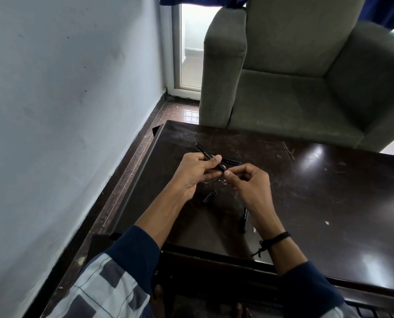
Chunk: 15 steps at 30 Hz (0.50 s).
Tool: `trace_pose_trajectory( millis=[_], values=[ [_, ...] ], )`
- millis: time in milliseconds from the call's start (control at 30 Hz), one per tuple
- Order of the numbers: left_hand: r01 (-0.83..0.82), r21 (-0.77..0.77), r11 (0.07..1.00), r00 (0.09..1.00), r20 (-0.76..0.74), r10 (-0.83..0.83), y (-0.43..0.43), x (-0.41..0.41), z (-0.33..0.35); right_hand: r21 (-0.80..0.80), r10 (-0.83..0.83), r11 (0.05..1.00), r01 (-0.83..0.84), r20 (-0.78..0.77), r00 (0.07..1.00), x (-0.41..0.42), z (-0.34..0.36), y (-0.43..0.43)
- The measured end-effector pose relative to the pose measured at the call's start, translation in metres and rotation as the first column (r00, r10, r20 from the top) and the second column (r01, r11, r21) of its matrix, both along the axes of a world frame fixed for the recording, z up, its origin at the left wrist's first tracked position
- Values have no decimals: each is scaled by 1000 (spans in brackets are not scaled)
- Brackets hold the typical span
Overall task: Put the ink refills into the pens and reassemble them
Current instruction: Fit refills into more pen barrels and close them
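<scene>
- Two hands meet just above the table [329, 180], which lets any dropped part land close by.
- Left hand [196, 171] has its fingers wrapped round a black pen barrel [205, 153], with the thumb on top. The barrel slants away from the palm and its near end points at the other hand, probably to steady the opening for loading.
- Right hand [248, 182] has its fingers curled, and the thumb and forefinger are pinched on that near end. Whether a refill or a tip piece sits between them is too small to tell.
- Judging by this, the step is seating or closing the front of this pen.
- The barrel is slim and matt black with pale lettering along its side.
- A short black cap [210, 196] lies on the table below the left hand.
- A second black barrel [244, 220] lies under the right wrist, apparently waiting its turn.
- Another dark piece [231, 161] with a blue edge lies just beyond the fingertips.
</scene>
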<state>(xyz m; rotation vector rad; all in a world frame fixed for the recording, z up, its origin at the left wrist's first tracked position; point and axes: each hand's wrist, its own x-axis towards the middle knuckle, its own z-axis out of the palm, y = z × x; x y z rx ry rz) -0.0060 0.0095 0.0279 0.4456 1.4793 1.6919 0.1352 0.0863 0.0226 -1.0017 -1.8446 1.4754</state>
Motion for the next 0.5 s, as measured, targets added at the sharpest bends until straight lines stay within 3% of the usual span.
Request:
trace_pose_trajectory(
  millis=[500],
  values=[
    [1, 0, 1000, 1000, 5, -1, 0, -1, -1, 8, 5, 1000, -5, 2, 1000, 0, -1, 1]
  ],
)
